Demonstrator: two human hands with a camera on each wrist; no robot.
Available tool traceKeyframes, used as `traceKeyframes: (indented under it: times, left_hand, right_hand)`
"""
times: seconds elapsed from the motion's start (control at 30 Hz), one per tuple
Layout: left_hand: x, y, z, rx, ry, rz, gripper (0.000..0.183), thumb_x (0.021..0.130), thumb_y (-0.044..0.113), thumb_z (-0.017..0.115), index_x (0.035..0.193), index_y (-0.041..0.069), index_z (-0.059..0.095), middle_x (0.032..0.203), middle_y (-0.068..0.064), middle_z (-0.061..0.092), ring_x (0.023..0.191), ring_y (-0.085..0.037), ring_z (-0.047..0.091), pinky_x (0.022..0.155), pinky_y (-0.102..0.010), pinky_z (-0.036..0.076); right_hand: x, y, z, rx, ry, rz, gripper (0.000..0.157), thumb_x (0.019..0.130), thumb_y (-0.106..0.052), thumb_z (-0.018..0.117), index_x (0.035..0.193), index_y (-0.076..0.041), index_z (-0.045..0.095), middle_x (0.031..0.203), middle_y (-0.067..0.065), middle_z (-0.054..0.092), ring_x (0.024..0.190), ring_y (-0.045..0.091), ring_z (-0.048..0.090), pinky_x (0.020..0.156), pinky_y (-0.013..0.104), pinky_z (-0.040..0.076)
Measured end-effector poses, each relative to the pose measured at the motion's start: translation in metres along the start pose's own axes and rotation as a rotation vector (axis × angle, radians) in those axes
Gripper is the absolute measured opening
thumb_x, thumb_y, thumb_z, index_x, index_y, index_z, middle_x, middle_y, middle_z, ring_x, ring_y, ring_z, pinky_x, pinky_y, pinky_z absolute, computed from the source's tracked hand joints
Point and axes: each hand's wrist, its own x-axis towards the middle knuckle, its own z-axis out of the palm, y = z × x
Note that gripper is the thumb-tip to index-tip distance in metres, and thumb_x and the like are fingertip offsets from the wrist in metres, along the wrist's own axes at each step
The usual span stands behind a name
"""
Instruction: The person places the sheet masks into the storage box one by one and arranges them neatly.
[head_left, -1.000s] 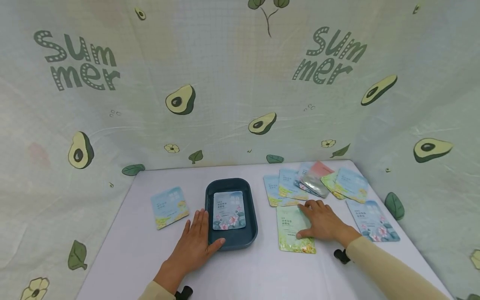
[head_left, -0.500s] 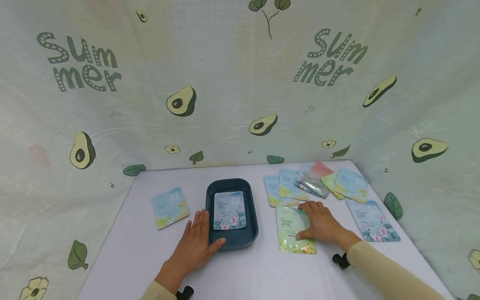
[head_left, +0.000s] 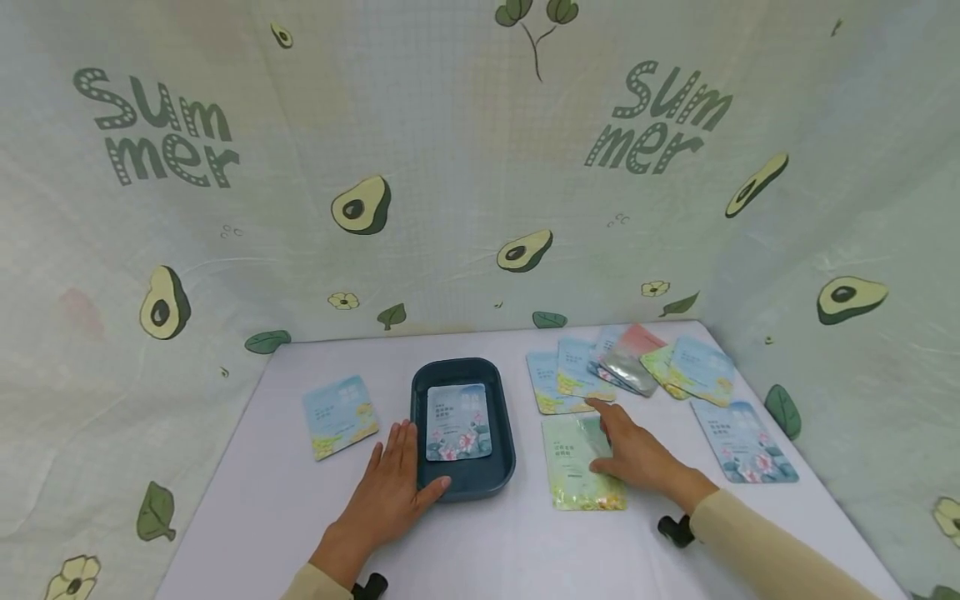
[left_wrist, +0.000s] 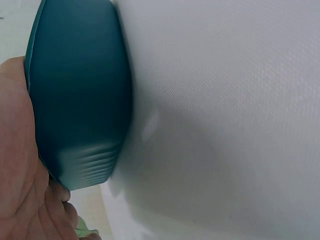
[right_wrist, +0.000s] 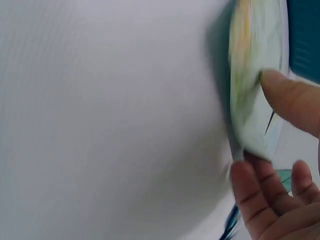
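Observation:
My left hand (head_left: 386,483), fingers straight, rests against the left rim of a dark teal tray (head_left: 501,467). In the left wrist view the palm (left_wrist: 20,160) touches the rim of the tray (left_wrist: 80,90). A blue floral sachet (head_left: 459,423) lies flat in the tray. My right hand (head_left: 641,454) grips the right edge of a green sachet (head_left: 573,467) with printed yellow flowers. The right wrist view shows the thumb (right_wrist: 290,100) on top of the green sachet (right_wrist: 255,85), with fingertips under its edge, which is bent and lifted off the table.
A light blue sachet (head_left: 341,417) lies left of the tray. Behind my right hand several sachets overlap, among them a silver and pink one (head_left: 632,367) and a light blue one (head_left: 703,368). Another blue floral sachet (head_left: 746,442) lies at the table's right side. A printed curtain (head_left: 450,275) hangs behind the table.
The green sachet has shifted slightly to the left with my right hand, and its right edge has come up. My left hand and the tray have stayed in place.

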Motion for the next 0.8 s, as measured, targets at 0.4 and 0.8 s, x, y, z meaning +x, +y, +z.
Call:
traceKeyframes:
  times: [0.4,0.8]
  left_hand:
    - [0.0,-0.004,0.004,0.005,0.012,0.002,0.105,0.102,0.071,0.05,0.168,-0.002,0.013,0.177,-0.019,0.012,0.165,-0.037,0.006,0.13,-0.064,0.014]
    - [-0.001,-0.002,0.003,-0.013,0.011,0.009,0.106,0.102,0.074,0.045,0.168,-0.003,0.013,0.176,-0.02,0.012,0.165,-0.038,0.008,0.129,-0.064,0.014]
  right_hand:
    - [0.001,-0.001,-0.008,0.019,0.235,-0.083,0.054,0.1,-0.003,0.069,0.151,-0.015,0.052,0.091,0.004,0.066,0.062,0.005,0.044,0.058,0.025,0.039]
    - [0.011,0.016,-0.027,0.436,0.026,0.348,0.052,0.102,-0.021,0.071,0.148,-0.004,0.057,0.161,0.033,0.039,0.148,0.056,0.036,0.116,0.07,0.036]
